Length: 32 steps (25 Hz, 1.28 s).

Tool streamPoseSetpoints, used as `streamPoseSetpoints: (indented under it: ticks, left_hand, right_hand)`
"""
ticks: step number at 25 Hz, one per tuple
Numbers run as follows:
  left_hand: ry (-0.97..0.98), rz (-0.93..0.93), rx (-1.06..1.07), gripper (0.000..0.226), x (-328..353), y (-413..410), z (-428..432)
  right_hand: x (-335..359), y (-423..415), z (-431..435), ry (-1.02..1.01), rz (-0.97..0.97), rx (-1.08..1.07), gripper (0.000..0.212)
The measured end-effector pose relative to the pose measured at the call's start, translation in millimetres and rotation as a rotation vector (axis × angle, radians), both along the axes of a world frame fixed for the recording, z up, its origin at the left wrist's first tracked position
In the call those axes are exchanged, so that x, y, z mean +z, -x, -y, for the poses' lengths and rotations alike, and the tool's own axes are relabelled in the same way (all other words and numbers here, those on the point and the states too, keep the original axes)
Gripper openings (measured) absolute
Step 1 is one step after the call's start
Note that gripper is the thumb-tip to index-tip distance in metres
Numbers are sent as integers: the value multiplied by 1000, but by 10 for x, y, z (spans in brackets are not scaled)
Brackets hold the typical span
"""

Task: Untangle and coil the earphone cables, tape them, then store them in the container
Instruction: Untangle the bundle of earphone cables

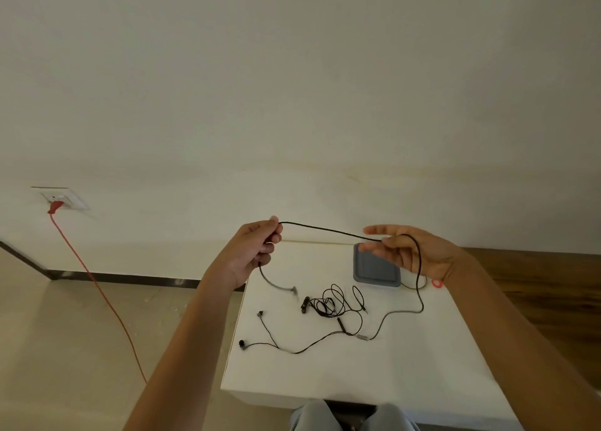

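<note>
Coiling starts from the cable (328,231) stretched above the worktop (325,375). Left of the container (375,268), the left hand (257,250) has its grip curled round the cable near one end. Over the container, the right hand (419,255) pinches the span. Wind even loops leftward, keeping the tail clear of the tangled set (331,300) before the container.

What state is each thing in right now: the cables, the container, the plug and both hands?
Held cable: uncoiled, stretched between both hands, earbuds lying on the table.
Second cable: tangled heap on the table.
Container: lid on.
Red plug: in the wall socket.
Left hand: grips the held cable.
Right hand: pinches the held cable.
</note>
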State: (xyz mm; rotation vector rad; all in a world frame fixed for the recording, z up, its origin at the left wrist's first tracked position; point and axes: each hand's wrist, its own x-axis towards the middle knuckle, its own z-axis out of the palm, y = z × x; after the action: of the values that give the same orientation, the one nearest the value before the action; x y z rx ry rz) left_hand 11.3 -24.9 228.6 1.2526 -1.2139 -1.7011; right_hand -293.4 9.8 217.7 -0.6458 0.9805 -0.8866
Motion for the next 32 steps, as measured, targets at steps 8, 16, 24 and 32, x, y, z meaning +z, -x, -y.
streamPoseSetpoints:
  ticks: [8, 16, 24, 32]
  left_hand:
    - [-6, 295, 211, 33, -121, -138, 99]
    - [431, 388, -283, 35, -9, 177, -196]
    - [370, 516, -183, 39, 3, -185, -481]
    - [74, 583, -373, 41, -67, -221, -572]
  right_hand:
    - [1, -311, -51, -22, -133, 83, 22]
    - [236, -1020, 95, 427, -742, 415, 20]
    - [202, -714, -1, 471, -805, 518, 17]
    - [184, -668, -157, 549, -852, 491, 15]
